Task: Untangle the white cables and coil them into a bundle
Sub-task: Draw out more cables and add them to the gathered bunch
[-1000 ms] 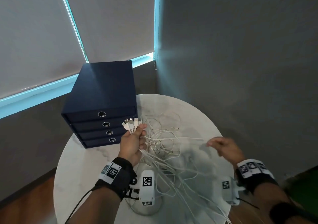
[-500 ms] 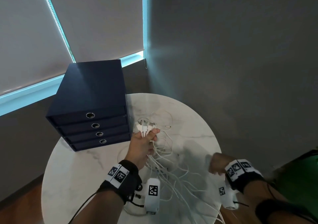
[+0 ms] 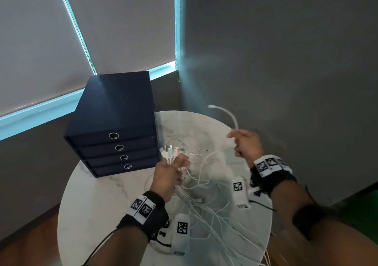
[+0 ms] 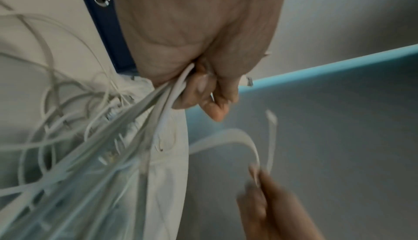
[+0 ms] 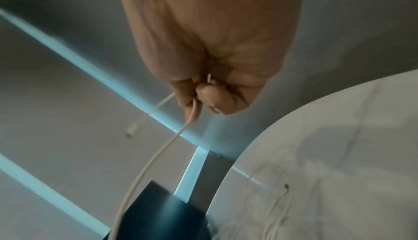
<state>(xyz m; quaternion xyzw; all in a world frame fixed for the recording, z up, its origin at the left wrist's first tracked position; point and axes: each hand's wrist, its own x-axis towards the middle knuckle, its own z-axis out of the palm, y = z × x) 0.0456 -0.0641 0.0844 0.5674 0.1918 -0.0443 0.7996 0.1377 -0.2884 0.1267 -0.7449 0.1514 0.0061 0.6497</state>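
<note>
— On the round marble-patterned surface [image 3: 98,200], what's biggest?

— Dark blue drawer box [image 3: 114,110], matte, four drawers, each with a round metal ring pull. It stands at the far left of the surface, by the grey blinds [image 3: 41,40].

— And the white cables [image 3: 204,204]?

— Thin, smooth, round cords in a loose tangle spread over the middle of the surface, with strands trailing off toward the near edge. Several run up into the left hand [image 3: 167,173].

— How does that hand have them?

— Fingers [image 4: 203,90] curled tight round a sheaf of strands; the wrist view shows the cords leaving the fist in a stiff fan. Above the thumb a cluster of plug ends [image 3: 170,151] sticks out, white housings with metal tips, close to the lowest drawers.

— Pose?

— Forearm reaches forward over the surface, back of the hand up, fist raised above the tangle.

— The right hand [image 3: 245,145]?

— Lifted over the far right rim, well apart from the left. Its fingers [image 5: 196,100] are closed on one single cable [image 3: 231,116], pinched between thumb and forefinger. That cord's free end arcs up and leftward, blurred, ending in a small connector. The rest sags back toward the pile.
</note>
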